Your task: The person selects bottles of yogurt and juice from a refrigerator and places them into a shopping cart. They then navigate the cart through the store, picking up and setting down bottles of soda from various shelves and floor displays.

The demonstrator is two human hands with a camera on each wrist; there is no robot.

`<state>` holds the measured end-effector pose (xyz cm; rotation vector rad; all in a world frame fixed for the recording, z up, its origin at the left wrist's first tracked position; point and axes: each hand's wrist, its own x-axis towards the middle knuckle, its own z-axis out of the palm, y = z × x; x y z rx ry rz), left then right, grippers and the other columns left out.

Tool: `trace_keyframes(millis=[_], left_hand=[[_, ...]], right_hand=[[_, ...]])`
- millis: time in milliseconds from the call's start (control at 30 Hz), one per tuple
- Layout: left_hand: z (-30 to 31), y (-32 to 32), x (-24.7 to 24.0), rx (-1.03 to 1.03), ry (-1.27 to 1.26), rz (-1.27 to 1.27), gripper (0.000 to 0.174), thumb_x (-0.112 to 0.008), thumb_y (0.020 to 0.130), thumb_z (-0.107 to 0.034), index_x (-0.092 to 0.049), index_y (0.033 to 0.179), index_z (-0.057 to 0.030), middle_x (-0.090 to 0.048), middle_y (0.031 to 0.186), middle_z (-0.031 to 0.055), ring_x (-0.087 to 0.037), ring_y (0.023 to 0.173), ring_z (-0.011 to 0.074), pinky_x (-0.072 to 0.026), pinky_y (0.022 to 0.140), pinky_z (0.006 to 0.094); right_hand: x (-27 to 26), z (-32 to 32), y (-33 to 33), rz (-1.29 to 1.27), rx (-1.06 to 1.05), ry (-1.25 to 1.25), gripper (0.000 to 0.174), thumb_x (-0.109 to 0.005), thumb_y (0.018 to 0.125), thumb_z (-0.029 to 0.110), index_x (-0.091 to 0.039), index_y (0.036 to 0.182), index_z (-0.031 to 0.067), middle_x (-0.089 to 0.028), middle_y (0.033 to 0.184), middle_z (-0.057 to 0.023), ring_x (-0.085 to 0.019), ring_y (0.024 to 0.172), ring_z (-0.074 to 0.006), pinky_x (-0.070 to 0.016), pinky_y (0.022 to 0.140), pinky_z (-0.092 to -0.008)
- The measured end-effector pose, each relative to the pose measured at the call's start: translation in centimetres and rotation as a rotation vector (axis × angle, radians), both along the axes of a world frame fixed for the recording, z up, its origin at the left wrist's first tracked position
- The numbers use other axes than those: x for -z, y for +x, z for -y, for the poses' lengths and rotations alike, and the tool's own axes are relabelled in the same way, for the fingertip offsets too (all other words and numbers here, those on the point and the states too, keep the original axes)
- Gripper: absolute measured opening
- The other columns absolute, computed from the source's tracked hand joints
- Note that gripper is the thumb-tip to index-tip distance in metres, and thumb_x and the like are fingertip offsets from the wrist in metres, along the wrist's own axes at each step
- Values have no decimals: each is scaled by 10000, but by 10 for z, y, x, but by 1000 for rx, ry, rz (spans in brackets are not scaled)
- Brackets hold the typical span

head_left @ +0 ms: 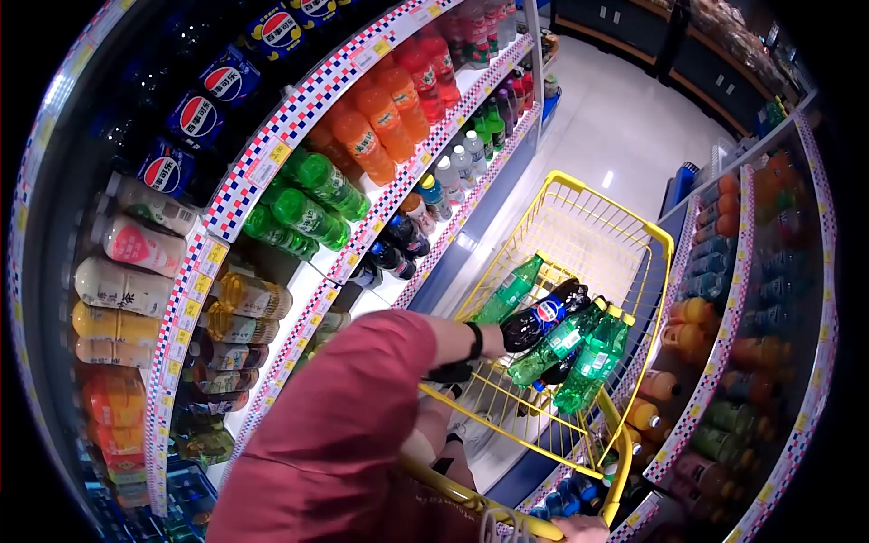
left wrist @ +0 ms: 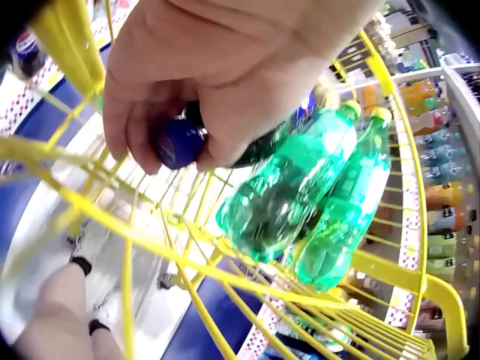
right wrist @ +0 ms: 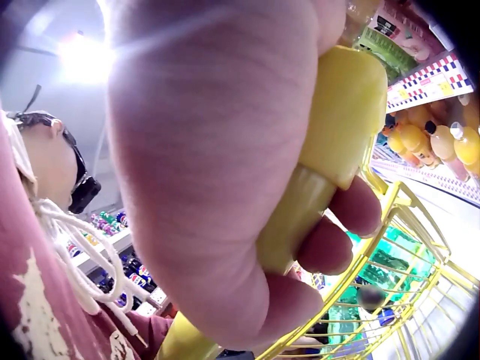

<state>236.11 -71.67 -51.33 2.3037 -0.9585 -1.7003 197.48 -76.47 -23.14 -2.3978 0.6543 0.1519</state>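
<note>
In the head view my left hand (head_left: 491, 342) reaches into the yellow shopping cart (head_left: 665, 240) at one end of a dark Pepsi bottle (head_left: 547, 310). Close up in the left wrist view, my left hand's (left wrist: 202, 67) fingers and thumb curl round the bottle's blue cap (left wrist: 178, 143); most of the bottle is hidden behind the hand. Green soda bottles (head_left: 599, 364) lie beside it in the cart, two with yellow caps (left wrist: 381, 115). With fingers wrapped round it, my right hand (right wrist: 210, 165) grips the cart's yellow handle (right wrist: 345, 112).
Shelves of drinks rise on the left, holding orange soda bottles (head_left: 362, 131), green bottles (head_left: 312, 213) and Pepsi packs (head_left: 195, 116). More drink shelves (head_left: 738, 244) line the right side. Pale floor (head_left: 602, 118) stretches ahead of the cart, towards dark cabinets (head_left: 615, 27).
</note>
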Motion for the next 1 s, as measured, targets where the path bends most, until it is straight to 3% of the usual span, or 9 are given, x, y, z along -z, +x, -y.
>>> trace_keyframes(millis=[100, 167, 367, 500, 567, 733, 833, 900, 1000], left_hand=[[2, 26, -114, -43, -227, 149, 310, -612, 767, -322, -617, 908, -46, -647, 756, 129, -629, 678, 285, -485, 629, 390], [9, 40, -142, -52, -533, 308, 369, -602, 784, -350, -594, 960, -25, -644, 800, 159, -626, 735, 319, -482, 677, 380], [-13, 55, -267, -89, -618, 558, 368, -606, 761, -374, -609, 884, -27, -624, 800, 209, -613, 784, 365, -477, 693, 429], [-76, 44, -312, -362, -770, 675, 244, -635, 766, -253, -552, 774, -24, -529, 606, 127, -541, 541, 230, -421, 531, 336], [-110, 39, -324, -462, -884, 730, 216, -633, 770, -170, -478, 729, -26, -411, 556, 56, -409, 507, 112, -343, 485, 268], [-170, 20, -353, -681, -834, 945, 234, -596, 787, -124, -411, 683, -25, -360, 544, 20, -341, 529, 65, -294, 473, 239], [-199, 17, -340, -627, -614, 1053, 249, -615, 789, -148, -416, 709, -21, -394, 539, 89, -371, 476, 163, -319, 461, 289], [-214, 15, -319, -485, -497, 1110, 257, -635, 778, -204, -462, 747, -16, -495, 588, 159, -491, 527, 360, -396, 486, 378], [-240, 27, -265, -313, -390, 1083, 280, -643, 774, -273, -511, 802, -28, -551, 672, 161, -565, 601, 356, -438, 524, 417]], right_hand=[[6, 2, 0, 32, -49, -83, 163, -703, 646, 238, -627, 741, 128, -568, 641, -68, -550, 601, -282, -433, 576, -407], [9, 3, -4, 30, -50, -77, 143, -703, 634, 224, -632, 724, 139, -572, 630, -62, -547, 570, -283, -433, 556, -394], [12, 5, -6, 65, -54, -66, 185, -687, 616, 293, -632, 713, 146, -583, 643, -66, -560, 586, -287, -447, 563, -397], [6, 5, -3, -28, -77, -98, 180, -686, 600, 268, -640, 723, 145, -592, 655, -71, -570, 601, -290, -453, 569, -396], [2, 5, 3, 57, -46, -74, 172, -688, 597, 252, -636, 715, 138, -589, 650, -73, -569, 602, -293, -453, 566, -402], [1, 0, 6, 75, -22, -82, 154, -698, 623, 234, -649, 717, 123, -610, 674, -83, -583, 604, -290, -469, 577, -387], [-5, 0, 9, -11, -9, -55, 181, -698, 632, 249, -667, 753, 118, -622, 688, -94, -589, 617, -298, -473, 594, -389], [-10, 2, 14, -113, 13, -15, 219, -701, 634, 270, -684, 795, 123, -633, 704, -99, -599, 635, -300, -479, 615, -386], [-7, 2, 12, -107, 2, -60, 234, -710, 631, 292, -692, 801, 132, -637, 694, -90, -610, 648, -289, -484, 627, -385]])
